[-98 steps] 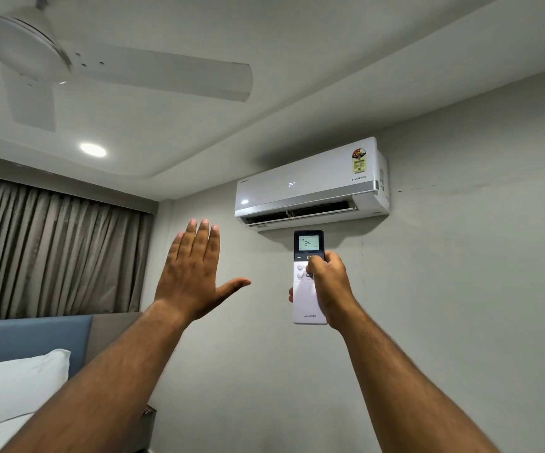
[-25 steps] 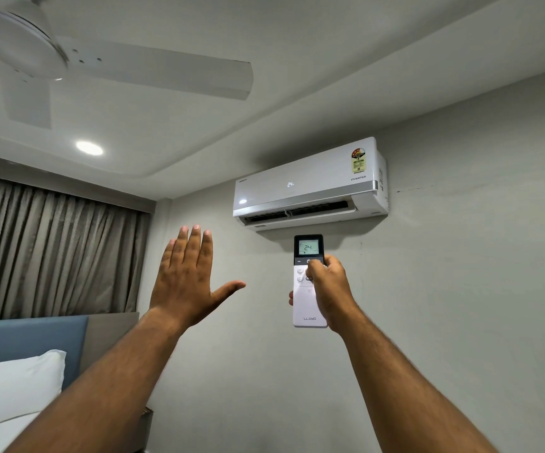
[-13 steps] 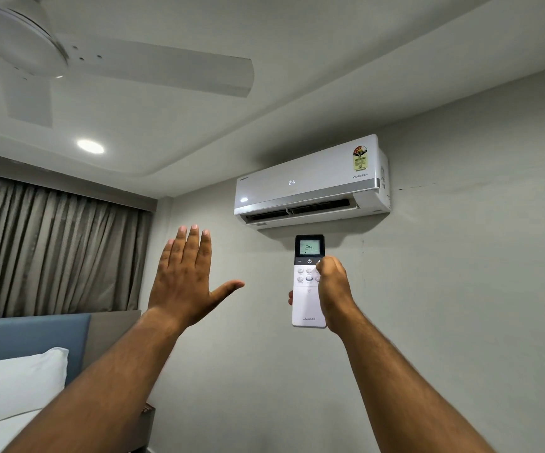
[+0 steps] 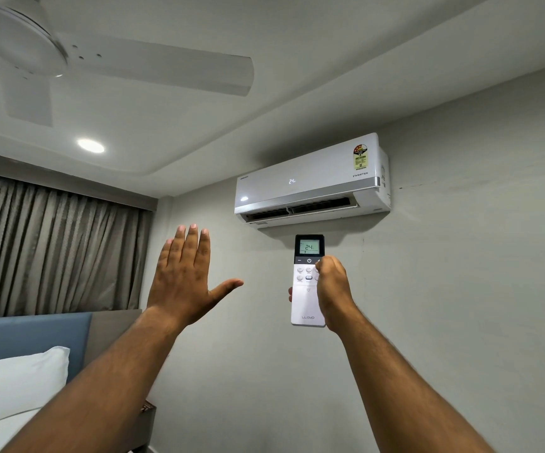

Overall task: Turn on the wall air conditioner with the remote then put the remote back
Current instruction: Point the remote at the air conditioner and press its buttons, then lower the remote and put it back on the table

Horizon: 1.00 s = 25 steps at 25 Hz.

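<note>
A white wall air conditioner point(image 4: 310, 183) hangs high on the grey wall. Its front shows a lit 24 and its lower flap stands open. Just below it my right hand point(image 4: 331, 289) grips a white remote point(image 4: 307, 302) upright, pointed at the unit. The remote's dark top has a screen reading 24, and my thumb rests at its right edge beside the buttons. My left hand point(image 4: 184, 279) is raised to the left of the remote, palm forward, fingers straight and thumb spread, holding nothing.
A white ceiling fan point(image 4: 68, 57) hangs at the upper left near a round ceiling light point(image 4: 90, 145). Grey curtains point(image 4: 52, 246) cover the left wall. A blue headboard point(image 4: 29, 335), a white pillow point(image 4: 13, 384) and a bedside table point(image 4: 147, 416) sit at the lower left.
My right thumb has slid off the power button to the remote's right edge, uncovering the buttons. The air conditioner's flap has opened a little wider. My left hand has stayed raised.
</note>
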Motion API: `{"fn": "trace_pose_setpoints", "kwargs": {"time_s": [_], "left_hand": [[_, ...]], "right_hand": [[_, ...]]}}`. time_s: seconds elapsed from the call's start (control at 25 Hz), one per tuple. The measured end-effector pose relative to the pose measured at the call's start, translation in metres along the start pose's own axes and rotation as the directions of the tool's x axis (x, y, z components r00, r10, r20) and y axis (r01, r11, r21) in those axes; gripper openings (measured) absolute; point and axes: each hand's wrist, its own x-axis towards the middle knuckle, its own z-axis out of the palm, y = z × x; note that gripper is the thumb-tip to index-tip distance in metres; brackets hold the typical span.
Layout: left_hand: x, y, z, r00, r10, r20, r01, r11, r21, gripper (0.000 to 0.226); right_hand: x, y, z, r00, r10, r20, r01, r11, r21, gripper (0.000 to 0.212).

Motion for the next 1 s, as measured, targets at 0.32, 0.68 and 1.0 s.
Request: {"fn": "trace_pose_setpoints", "kwargs": {"time_s": [0.32, 0.68, 1.0], "left_hand": [[0.000, 0.008, -0.005, 0.944, -0.294, 0.151, 0.330, 0.837, -0.436, 0.080], [-0.060, -0.027, -0.039, 0.737, -0.497, 0.459, 0.620, 0.225, -0.752, 0.020], [-0.156, -0.090, -0.059, 0.542, -0.612, 0.575, 0.791, 0.142, -0.595, 0.013]], "right_hand": [[-0.005, -0.002, 0.030, 0.999, -0.049, -0.012, 0.049, 0.999, 0.006, 0.015], [-0.057, 0.046, 0.136, 0.964, 0.076, 0.255, -0.081, 0.997, 0.012, 0.018], [-0.128, 0.124, 0.224, 0.854, 0.225, 0.470, -0.268, 0.963, 0.024, 0.020]]}}
